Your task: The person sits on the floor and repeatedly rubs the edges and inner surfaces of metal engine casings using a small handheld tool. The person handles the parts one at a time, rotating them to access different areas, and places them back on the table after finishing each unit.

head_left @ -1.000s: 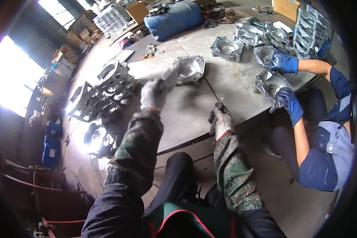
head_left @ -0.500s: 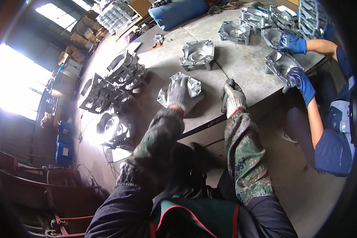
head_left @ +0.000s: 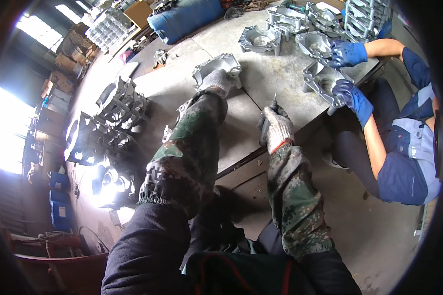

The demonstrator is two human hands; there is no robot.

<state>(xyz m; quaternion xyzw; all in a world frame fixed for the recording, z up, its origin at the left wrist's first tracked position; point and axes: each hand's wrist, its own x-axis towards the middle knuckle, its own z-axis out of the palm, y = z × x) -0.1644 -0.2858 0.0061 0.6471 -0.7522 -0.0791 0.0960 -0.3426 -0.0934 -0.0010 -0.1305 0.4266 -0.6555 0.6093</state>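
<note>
Gloved left hand [head_left: 215,81] clamps its fingers over a grey metal casting [head_left: 217,67]; right hand [head_left: 277,129] grips a slim tool [head_left: 269,118], its tip beside, not touching — work on this piece appears unstarted.

I see a grey metal casting [head_left: 217,66] lying flat on the grey table [head_left: 275,83], near its middle. A thin dark tool [head_left: 269,115] stands tilted above the table's near edge.
</note>
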